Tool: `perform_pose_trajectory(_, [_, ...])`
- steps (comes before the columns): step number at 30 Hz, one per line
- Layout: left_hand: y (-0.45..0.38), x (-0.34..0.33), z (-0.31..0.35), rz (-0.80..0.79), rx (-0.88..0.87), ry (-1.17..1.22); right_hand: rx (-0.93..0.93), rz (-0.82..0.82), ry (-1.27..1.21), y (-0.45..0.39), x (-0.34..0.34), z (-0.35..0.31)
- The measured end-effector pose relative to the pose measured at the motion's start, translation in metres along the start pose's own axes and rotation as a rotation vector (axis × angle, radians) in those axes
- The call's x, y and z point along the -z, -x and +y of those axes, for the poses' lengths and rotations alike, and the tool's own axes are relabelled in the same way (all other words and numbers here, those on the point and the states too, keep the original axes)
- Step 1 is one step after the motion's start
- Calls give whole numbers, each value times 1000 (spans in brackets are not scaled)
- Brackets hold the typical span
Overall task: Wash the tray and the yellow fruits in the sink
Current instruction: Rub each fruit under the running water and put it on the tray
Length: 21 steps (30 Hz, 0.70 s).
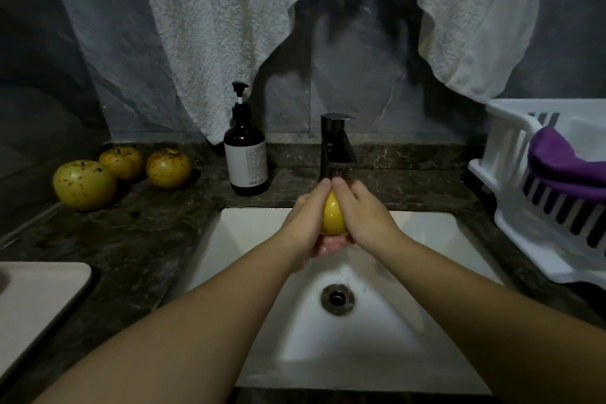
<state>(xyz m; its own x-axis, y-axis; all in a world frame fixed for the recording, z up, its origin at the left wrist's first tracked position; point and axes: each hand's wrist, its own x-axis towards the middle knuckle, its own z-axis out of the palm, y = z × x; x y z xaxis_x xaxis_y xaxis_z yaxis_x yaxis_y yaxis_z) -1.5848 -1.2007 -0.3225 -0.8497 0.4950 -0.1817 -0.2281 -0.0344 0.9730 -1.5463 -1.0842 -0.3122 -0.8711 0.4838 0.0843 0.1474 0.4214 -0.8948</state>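
Item: smooth, glossy yellow fruit (333, 215), rounded and firm-looking, held over the white rectangular basin of the sink (426, 229) directly beneath the dark square-bodied faucet (337, 147). Your left hand (306, 216) cups it from the left and below, fingers curled round it; your right hand (364, 211) wraps it from the right, fingertips meeting the left's at the top. Handling: likely light and stiff, but a wet, waxy skin will be slippery, so keep the palms under it, not a fingertip pinch; a drop would strike hard ceramic and probably bruise it. Also listed: three speckled yellow-green round fruits (84, 184) on the dark marbled counter (131, 239) at left, well apart from the basin, apparently unwashed; a pale flat tray (36, 298) at the counter's near-left edge, only partly in view.
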Motion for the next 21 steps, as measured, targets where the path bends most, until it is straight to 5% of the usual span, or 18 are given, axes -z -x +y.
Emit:
perform_pose_trajectory(4, [-2,3,-1,89,-74,-185,-259,-152,-235,3,-1,-4])
perform_pose_trajectory(9, [4,6,7,17,20,-168,178,-29,128,6,2,4])
perform_pose_trajectory(14, [2,2,1,121,-75,-99,-136,-89,-140,1,-4,-6])
perform_pose_trajectory(18, [4,0,2,65,39,1,194,-25,105,1,-2,7])
perform_pose_trajectory(21, [4,-2,5,150,-62,-95,-28,-50,-142,-3,-2,0])
